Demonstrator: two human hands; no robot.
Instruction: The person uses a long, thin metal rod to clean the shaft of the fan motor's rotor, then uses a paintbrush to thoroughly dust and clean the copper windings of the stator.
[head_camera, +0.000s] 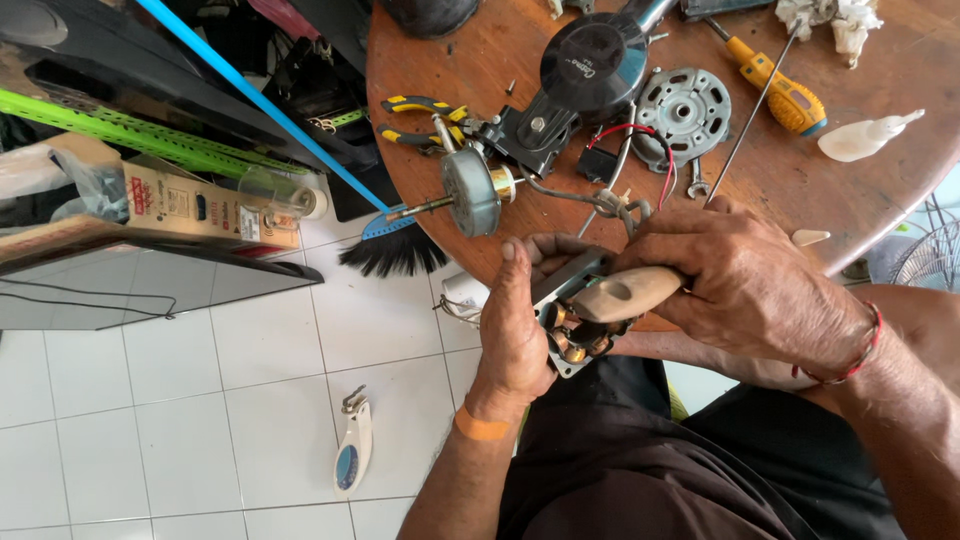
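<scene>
Your left hand (515, 330) is cupping the grey metal motor stator with copper windings (572, 325) from the left, just off the round wooden table's (800, 180) edge, while your right hand (740, 280) is closing around a pale wooden tool handle (625, 294) lying crosswise over it.

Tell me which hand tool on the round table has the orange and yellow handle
The screwdriver near the table's far right edge; the pliers on the left have black and yellow handles, and the small wrench is bare metal.
</scene>
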